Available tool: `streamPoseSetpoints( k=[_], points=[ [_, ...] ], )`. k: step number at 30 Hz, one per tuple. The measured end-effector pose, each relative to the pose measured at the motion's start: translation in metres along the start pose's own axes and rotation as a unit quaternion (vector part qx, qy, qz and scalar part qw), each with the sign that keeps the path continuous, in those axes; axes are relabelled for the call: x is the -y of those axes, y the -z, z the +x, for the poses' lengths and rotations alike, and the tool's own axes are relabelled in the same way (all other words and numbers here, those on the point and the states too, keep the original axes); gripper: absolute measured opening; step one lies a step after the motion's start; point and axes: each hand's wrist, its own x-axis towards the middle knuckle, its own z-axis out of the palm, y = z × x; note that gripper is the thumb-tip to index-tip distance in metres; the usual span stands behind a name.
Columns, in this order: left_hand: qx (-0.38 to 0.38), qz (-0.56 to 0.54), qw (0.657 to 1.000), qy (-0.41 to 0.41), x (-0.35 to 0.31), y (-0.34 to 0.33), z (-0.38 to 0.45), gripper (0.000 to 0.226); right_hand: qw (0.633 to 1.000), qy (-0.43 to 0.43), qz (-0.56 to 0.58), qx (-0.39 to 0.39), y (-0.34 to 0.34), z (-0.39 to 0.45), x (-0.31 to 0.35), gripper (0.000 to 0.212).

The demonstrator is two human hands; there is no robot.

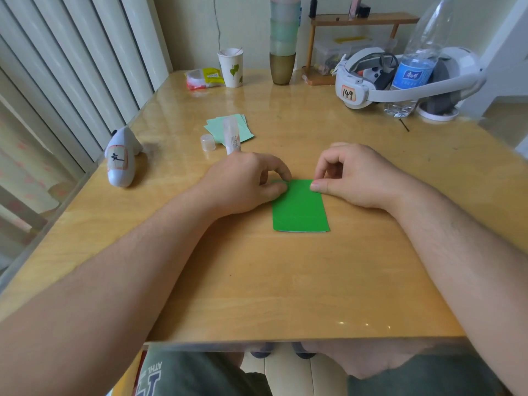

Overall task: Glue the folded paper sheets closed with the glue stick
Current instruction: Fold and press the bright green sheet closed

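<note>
Folded green paper lay mid-table, its far corners pinched by left hand and right hand, likely sealing glue.

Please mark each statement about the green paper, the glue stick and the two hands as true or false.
1. Both hands, left hand and right hand, touch the far end of the dark green folded paper sheet. True.
2. The white glue stick is held in the right hand. False: it stands behind the left hand.
3. The small clear cap is off the glue stick. True.
4. The pale green paper stack lies under the right hand. False: it lies farther away, behind the glue stick.
</note>
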Motion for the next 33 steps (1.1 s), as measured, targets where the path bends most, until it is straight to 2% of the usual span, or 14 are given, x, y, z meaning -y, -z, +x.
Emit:
streamPoseSetpoints(
  k=[4,9,11,14,17,19,21,23,25,29,33],
  points=[
    [0.081,-0.068,0.994,-0.04,0.002,0.012,-0.013,0.03,0.998,0.002,-0.007,0.068,0.011,-0.012,0.007,0.03],
    [0.156,-0.088,0.983,-0.048,-0.003,0.02,-0.018,0.056,0.991,-0.014,-0.017,0.133,0.014,-0.019,0.013,0.045],
    [0.183,-0.107,0.976,-0.047,-0.004,0.023,-0.019,0.061,0.99,-0.014,-0.01,0.137,0.015,-0.018,0.011,0.044],
    [0.198,-0.111,0.973,-0.048,-0.005,0.026,-0.022,0.053,0.995,-0.003,0.035,0.093,0.013,-0.015,0.007,0.037],
    [0.18,-0.117,0.976,-0.042,-0.002,0.025,-0.022,0.039,0.999,0.013,0.035,0.007,0.007,-0.01,0.005,0.029],
    [0.124,-0.141,0.982,-0.03,0.0,0.021,-0.018,0.028,0.997,-0.001,0.057,-0.054,0.005,-0.007,0.005,0.025],
    [0.068,-0.158,0.985,-0.024,0.001,0.017,-0.013,0.022,0.973,-0.058,0.205,-0.091,0.006,-0.005,0.011,0.028],
    [0.039,-0.155,0.987,-0.032,-0.001,0.011,-0.009,0.02,0.912,-0.121,0.382,-0.085,0.011,-0.003,0.02,0.031],
    [0.02,-0.129,0.991,-0.043,-0.004,0.005,-0.006,0.021,0.875,-0.14,0.46,-0.064,0.016,-0.005,0.028,0.03],
    [0.0,-0.091,0.995,-0.051,-0.012,-0.005,0.0,0.03,0.862,-0.125,0.489,-0.044,0.018,-0.008,0.034,0.027],
    [0.004,-0.091,0.996,-0.021,-0.017,-0.007,0.003,0.042,0.854,-0.112,0.508,-0.027,0.017,-0.007,0.036,0.021]
  ],
)
